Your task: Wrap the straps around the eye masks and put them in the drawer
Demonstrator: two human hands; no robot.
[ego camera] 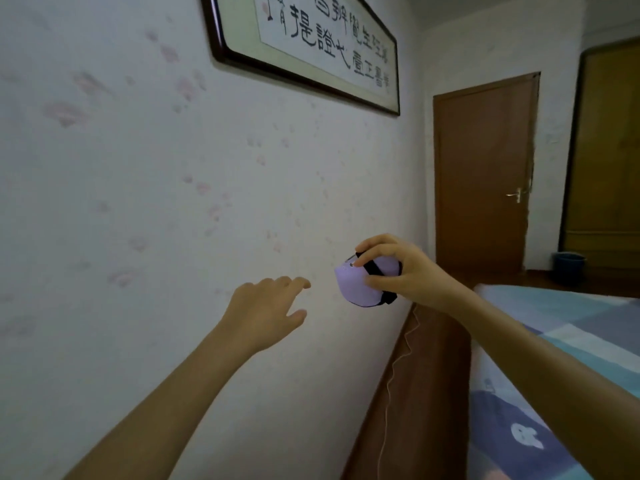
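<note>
My right hand (405, 268) holds a folded lilac eye mask (353, 289) in the air in front of the wall, fingers on top and thumb on its side. A black strap (375, 270) runs around the mask and sticks out under my thumb. My left hand (266, 313) hovers to the left of the mask, fingers spread and holding nothing, a short gap away from it. No drawer is in view.
A pale wall with faint pink flowers (138, 202) fills the left. A brown headboard (426, 375) with a thin white cord and a bed with a blue patchwork cover (554, 341) lie to the right. Beyond are a brown door (485, 174), a blue bin (569, 268) and a framed calligraphy (311, 46).
</note>
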